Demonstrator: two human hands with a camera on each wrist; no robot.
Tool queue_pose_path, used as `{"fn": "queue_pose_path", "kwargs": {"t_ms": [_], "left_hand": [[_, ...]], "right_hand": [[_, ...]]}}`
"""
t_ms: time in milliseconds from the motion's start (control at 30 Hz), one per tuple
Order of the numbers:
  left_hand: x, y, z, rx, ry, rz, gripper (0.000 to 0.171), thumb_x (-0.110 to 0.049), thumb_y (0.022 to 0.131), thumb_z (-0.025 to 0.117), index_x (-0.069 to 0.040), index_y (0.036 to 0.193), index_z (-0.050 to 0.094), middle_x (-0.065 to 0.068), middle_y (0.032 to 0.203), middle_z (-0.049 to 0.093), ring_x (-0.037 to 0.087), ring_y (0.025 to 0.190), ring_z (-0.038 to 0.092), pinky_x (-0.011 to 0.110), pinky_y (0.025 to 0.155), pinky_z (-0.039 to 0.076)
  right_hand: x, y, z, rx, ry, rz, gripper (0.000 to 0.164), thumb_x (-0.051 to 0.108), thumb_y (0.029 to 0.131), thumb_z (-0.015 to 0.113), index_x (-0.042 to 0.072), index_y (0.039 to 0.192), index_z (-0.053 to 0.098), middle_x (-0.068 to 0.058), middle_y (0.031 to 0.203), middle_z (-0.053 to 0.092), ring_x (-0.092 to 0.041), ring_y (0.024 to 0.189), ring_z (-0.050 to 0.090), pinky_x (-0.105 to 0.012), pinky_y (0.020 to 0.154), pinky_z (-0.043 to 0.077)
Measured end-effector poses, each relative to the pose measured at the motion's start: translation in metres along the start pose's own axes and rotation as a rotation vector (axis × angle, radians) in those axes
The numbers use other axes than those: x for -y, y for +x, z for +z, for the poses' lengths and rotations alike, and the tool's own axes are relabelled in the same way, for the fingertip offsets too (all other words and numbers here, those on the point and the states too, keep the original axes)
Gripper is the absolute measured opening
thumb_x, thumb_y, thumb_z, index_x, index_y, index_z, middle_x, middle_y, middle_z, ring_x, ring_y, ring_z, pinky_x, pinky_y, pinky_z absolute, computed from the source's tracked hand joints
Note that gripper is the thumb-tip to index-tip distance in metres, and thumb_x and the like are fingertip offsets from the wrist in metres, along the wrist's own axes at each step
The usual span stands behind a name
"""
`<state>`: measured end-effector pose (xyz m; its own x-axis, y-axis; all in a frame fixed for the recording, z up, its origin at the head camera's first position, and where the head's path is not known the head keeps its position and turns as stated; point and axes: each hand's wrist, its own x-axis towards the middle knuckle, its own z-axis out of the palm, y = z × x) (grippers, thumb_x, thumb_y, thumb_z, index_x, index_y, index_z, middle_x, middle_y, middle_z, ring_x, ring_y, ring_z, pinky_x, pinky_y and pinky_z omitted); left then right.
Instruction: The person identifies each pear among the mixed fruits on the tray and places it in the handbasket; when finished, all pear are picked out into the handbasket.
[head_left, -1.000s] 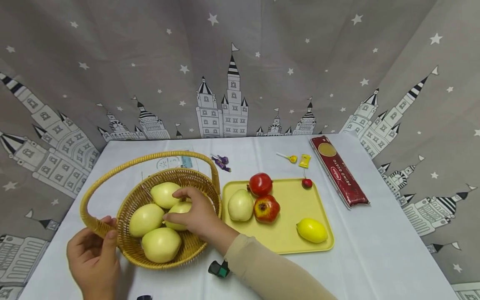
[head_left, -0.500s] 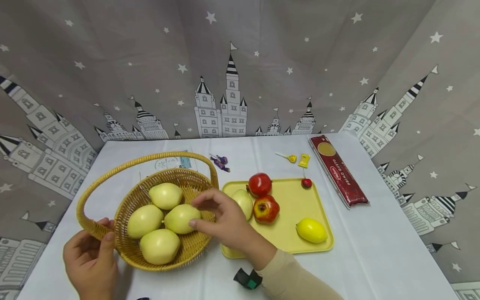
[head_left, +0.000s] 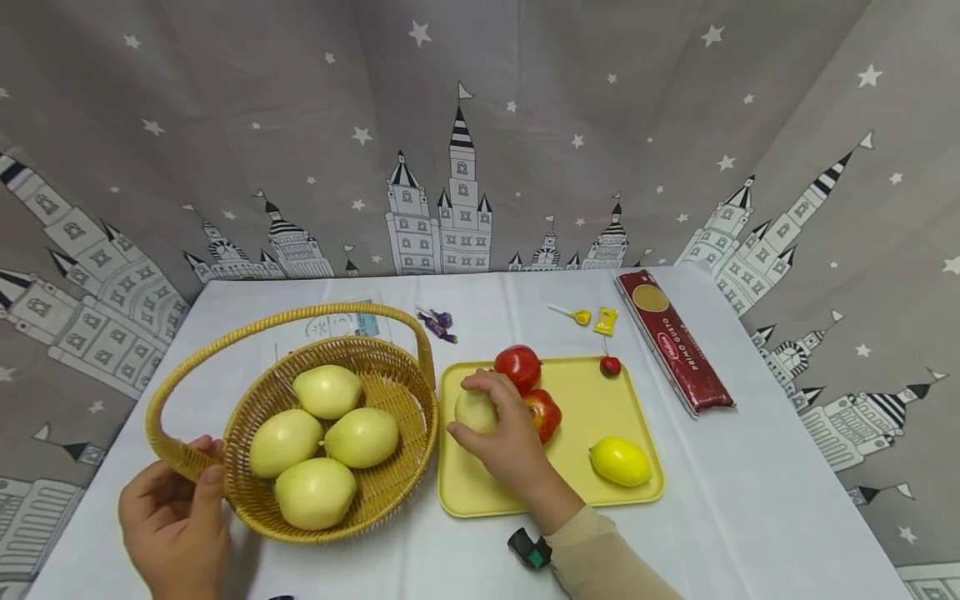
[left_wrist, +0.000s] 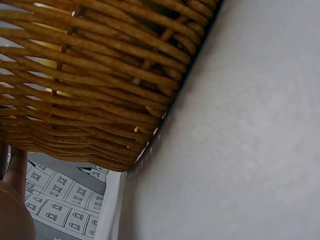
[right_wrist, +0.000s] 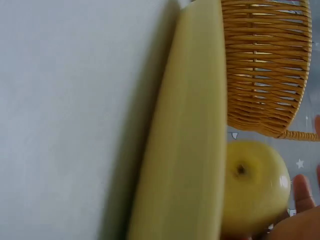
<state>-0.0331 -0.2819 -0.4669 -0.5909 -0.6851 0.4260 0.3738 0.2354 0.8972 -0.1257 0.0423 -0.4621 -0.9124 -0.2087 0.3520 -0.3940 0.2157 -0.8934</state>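
The left hand [head_left: 180,508] holds the wicker basket [head_left: 326,533] where its arched handle meets the rim, thumb in front. Several pale yellow-green pears [head_left: 315,493] lie inside the basket. The right hand [head_left: 510,437] is over another pear [head_left: 476,412] on the left side of the yellow tray [head_left: 555,492], with thumb and fingers spread around it. In the right wrist view a gap shows between the fingertips [right_wrist: 302,192] and that pear [right_wrist: 255,185]. Two red pomegranates [head_left: 517,367] sit just beyond the right hand, one partly hidden by it.
A lemon [head_left: 620,462] and a cherry [head_left: 610,366] are on the tray's right side. Behind it lie a lollipop [head_left: 577,316], a yellow-wrapped candy [head_left: 605,322] and purple-wrapped candies [head_left: 437,325]. A long red packet [head_left: 675,346] lies at the right. A patterned curtain [head_left: 600,125] backs the table.
The right hand has let go of a pear in the basket and moved right to the pear on the tray. The left hand stays at the basket, which has shifted slightly left in view.
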Motion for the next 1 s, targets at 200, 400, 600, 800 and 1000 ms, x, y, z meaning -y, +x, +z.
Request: {"fn": "queue_pose_path", "kwargs": {"t_ms": [200, 400, 600, 800, 1000], "left_hand": [[-0.001, 0.0, -0.002, 0.015, -0.038, 0.018, 0.044, 0.013, 0.084, 0.064, 0.005, 0.126, 0.051, 0.031, 0.117, 0.058, 0.028, 0.105, 0.064, 0.025, 0.093, 0.053], [0.0, 0.002, -0.003, 0.02, -0.15, 0.041, 0.043, 0.017, 0.083, 0.063, 0.008, 0.124, 0.051, 0.035, 0.115, 0.057, 0.028, 0.103, 0.065, 0.027, 0.092, 0.053], [0.002, 0.0, -0.005, 0.007, -0.255, 0.039, 0.044, 0.02, 0.08, 0.063, 0.011, 0.121, 0.051, 0.037, 0.113, 0.057, 0.028, 0.101, 0.065, 0.026, 0.091, 0.054], [0.006, 0.002, -0.006, 0.036, -0.307, 0.051, 0.045, 0.023, 0.08, 0.062, 0.013, 0.122, 0.049, 0.032, 0.114, 0.059, 0.028, 0.103, 0.065, 0.028, 0.093, 0.053], [0.005, 0.005, -0.004, 0.083, -0.406, 0.075, 0.046, 0.026, 0.079, 0.059, 0.017, 0.123, 0.045, 0.03, 0.113, 0.06, 0.029, 0.104, 0.065, 0.029, 0.095, 0.052]], "right_hand": [[-0.003, 0.004, 0.001, 0.065, -0.161, 0.018, 0.042, 0.017, 0.081, 0.078, 0.017, 0.119, 0.061, 0.008, 0.13, 0.051, -0.009, 0.133, 0.038, -0.032, 0.115, 0.031], [-0.006, 0.009, 0.005, 0.11, -0.25, 0.066, 0.047, 0.018, 0.078, 0.08, 0.018, 0.121, 0.062, 0.006, 0.132, 0.05, -0.013, 0.131, 0.04, -0.036, 0.111, 0.037], [-0.011, 0.011, 0.01, 0.155, -0.275, 0.163, 0.054, 0.028, 0.076, 0.082, 0.023, 0.125, 0.059, 0.009, 0.134, 0.047, -0.015, 0.127, 0.043, -0.038, 0.106, 0.043], [-0.014, 0.01, 0.008, 0.145, -0.244, 0.209, 0.056, 0.033, 0.074, 0.083, 0.027, 0.123, 0.058, 0.005, 0.138, 0.046, -0.016, 0.125, 0.045, -0.037, 0.103, 0.043], [-0.006, 0.01, 0.003, 0.044, -0.182, 0.208, 0.056, 0.034, 0.073, 0.083, 0.022, 0.122, 0.06, 0.01, 0.131, 0.048, -0.014, 0.117, 0.048, -0.036, 0.096, 0.048]]}}
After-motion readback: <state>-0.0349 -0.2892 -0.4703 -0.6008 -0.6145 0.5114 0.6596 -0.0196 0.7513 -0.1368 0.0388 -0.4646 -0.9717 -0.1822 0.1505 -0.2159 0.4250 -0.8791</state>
